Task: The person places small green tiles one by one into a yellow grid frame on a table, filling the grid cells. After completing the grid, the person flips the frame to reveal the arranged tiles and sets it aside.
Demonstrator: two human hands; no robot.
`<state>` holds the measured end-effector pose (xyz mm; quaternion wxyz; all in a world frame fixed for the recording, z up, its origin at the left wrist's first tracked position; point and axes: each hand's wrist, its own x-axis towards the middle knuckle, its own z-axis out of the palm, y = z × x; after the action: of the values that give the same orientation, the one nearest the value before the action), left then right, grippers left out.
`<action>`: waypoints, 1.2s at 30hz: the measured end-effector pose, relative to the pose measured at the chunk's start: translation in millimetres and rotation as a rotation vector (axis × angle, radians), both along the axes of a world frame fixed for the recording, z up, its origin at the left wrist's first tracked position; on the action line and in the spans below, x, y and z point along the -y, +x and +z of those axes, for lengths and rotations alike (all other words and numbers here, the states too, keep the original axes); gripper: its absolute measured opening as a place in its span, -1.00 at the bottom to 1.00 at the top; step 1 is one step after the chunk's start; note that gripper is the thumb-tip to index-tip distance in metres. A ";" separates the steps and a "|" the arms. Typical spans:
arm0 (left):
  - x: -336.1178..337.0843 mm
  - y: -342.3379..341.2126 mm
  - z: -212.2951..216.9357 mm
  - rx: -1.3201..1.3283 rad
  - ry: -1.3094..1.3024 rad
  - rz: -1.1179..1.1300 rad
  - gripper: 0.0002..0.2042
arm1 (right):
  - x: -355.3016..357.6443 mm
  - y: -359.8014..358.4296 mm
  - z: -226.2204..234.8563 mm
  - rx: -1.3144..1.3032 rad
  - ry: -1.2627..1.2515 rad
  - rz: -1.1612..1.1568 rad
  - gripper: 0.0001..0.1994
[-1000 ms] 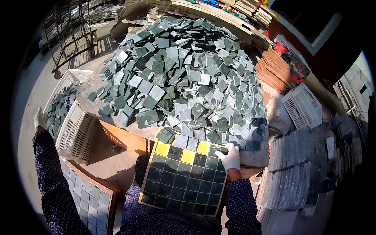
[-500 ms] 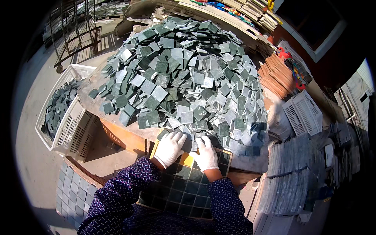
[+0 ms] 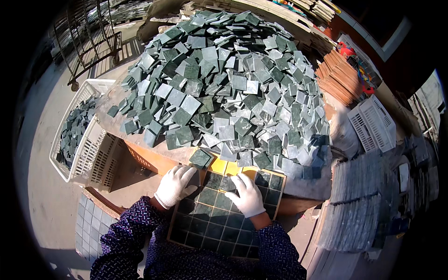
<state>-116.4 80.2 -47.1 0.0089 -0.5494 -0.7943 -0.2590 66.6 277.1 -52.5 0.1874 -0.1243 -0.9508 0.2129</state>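
Observation:
A shallow yellow-edged tray (image 3: 279,196) in front of me holds rows of dark green square stone tiles (image 3: 213,215). Bare yellow base shows along part of its far row. My left hand (image 3: 173,187), in a white glove, is at the tray's left side, thumb and fingers closed around a dark tile (image 3: 196,179), partly hidden. My right hand (image 3: 248,198), also gloved, reaches over the tray with fingers apart, the tips touching a tile (image 3: 227,184) near the far rows. Another green tile (image 3: 200,158) lies at the tray's far left corner.
A large heap of loose green-grey tiles (image 3: 219,84) covers the table beyond the tray. At left stands a white plastic crate (image 3: 91,151) with more tiles; a tiled sheet (image 3: 91,224) lies below. Stacked grey sheets (image 3: 357,200) and another white crate (image 3: 373,123) are at right.
My hands have drawn back from the far edge toward me and spread apart, the left moving to the tray's left side. More bare yellow base now shows in the far row.

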 end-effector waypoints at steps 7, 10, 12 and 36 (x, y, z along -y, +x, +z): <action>1.2 -4.6 -12.0 0.029 0.060 -0.131 -0.51 | -11.3 -19.7 24.4 0.378 0.070 -0.007 -0.66; 0.6 -13.0 -7.9 0.010 0.120 -0.201 -0.51 | -9.3 -22.1 33.1 0.430 0.088 0.073 -0.67; 2.4 -10.9 -5.2 0.040 0.162 -0.129 -0.51 | -5.0 -26.1 47.7 0.495 0.013 0.071 -0.65; -2.4 -18.4 -2.5 0.175 0.128 0.022 -0.60 | 38.4 -136.7 15.6 0.123 -0.126 -0.053 -0.65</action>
<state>-134.8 82.6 -49.6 -0.0225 -0.5142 -0.7799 -0.3563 -70.1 238.7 -36.9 0.1261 -0.1737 -0.9416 0.2594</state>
